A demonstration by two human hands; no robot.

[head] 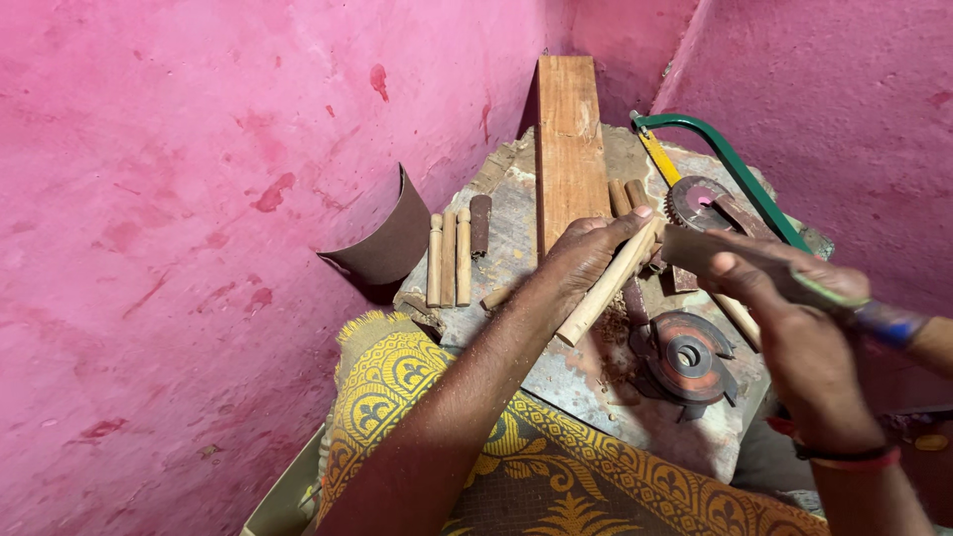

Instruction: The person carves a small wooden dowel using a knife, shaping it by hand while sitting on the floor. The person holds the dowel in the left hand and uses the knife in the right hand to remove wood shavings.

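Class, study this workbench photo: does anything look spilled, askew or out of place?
Wood shavings lie scattered on the stone slab beneath the dowel held by the left hand. The sandpaper sheet curls upright against the pink wall. Otherwise nothing stands out.

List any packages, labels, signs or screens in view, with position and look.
None in view: no package, label, sign or screen.
Nearest to one: the yellow strip, perhaps a ruler, at the back of the work block beside the green hacksaw frame; any marks on it are too small to tell.
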